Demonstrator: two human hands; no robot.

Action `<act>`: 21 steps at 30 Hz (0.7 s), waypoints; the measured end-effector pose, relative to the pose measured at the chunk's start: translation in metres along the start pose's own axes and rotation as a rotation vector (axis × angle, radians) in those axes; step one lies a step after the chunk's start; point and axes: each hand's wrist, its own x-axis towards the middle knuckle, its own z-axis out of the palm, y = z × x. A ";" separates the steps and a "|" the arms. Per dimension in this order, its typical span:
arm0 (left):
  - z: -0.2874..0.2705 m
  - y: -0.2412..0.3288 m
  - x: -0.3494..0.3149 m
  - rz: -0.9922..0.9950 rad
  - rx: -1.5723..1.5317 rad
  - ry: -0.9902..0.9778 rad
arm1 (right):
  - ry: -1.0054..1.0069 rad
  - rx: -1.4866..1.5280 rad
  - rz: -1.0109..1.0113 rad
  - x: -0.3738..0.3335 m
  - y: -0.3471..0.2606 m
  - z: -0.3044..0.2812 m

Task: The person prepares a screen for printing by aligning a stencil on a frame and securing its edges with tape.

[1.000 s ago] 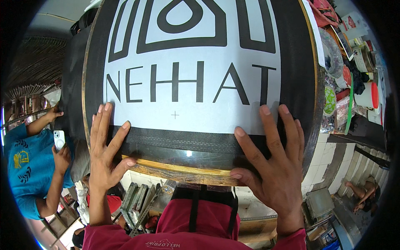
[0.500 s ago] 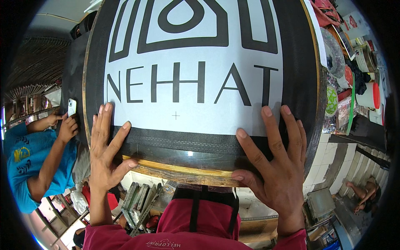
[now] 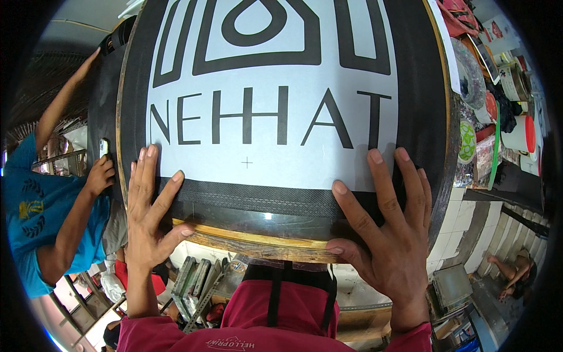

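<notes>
A white paper sheet (image 3: 264, 167) with bold black line shapes and lettering lies flat on black woven-looking fabric (image 3: 249, 196) with a stitched hem. Both rest on a wood-edged board (image 3: 258, 246) with a glossy near strip. My left hand (image 3: 148, 214) is spread at the near left, fingertips at the sheet's lower left corner and thumb over the board's edge. At the near right, my right hand (image 3: 390, 220) lies with fingers apart, touching the sheet's lower right corner and the fabric, its thumb on the wooden edge. Neither hand grips anything.
On the left a co-worker in a blue shirt (image 3: 53, 217) holds a phone (image 3: 104, 146). A cluttered side table on the right carries a white tub with a red lid (image 3: 519, 134) and a tape roll (image 3: 469, 73). Flat frames (image 3: 196, 284) stand below the board. Another person (image 3: 516, 273) sits far right.
The co-worker has let one hand off the phone and stretched that arm forward along the board's far left; the phone is lower. My hands and the sheet look unmoved.
</notes>
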 end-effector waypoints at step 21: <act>-0.002 0.003 0.001 0.006 0.007 -0.003 | 0.003 0.001 0.006 -0.001 0.000 0.000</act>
